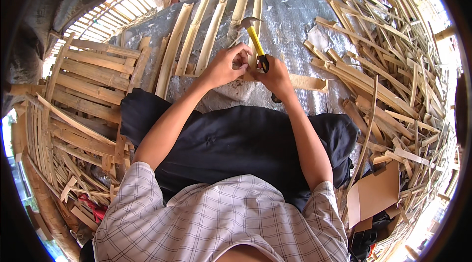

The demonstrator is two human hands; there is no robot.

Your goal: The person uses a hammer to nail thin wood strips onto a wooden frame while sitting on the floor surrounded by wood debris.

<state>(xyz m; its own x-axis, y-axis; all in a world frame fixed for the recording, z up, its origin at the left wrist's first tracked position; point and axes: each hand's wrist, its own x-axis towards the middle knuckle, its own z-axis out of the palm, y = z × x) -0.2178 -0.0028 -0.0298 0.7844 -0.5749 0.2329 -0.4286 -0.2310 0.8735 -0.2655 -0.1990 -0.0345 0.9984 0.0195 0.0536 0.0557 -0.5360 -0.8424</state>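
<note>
My right hand (275, 76) is closed round the handle of a claw hammer (254, 38) with a yellow and black grip. Its metal head points away from me, over the slats. Close beside it, my left hand (227, 67) has its fingers curled together in a pinch; anything between them is too small to make out. Both hands are above the near ends of several split bamboo slats (211, 38) that run away from me. A bamboo crosspiece (309, 83) lies across under my hands and sticks out to the right. Beneath it sits a pale stone block (233, 91).
Loose bamboo strips (393, 65) are heaped along the right side. A slatted bamboo frame (91, 82) stands at the left. Silvery sheeting (290, 21) covers the ground, and black cloth (231, 139) lies over my lap. A cardboard piece (376, 193) is at lower right.
</note>
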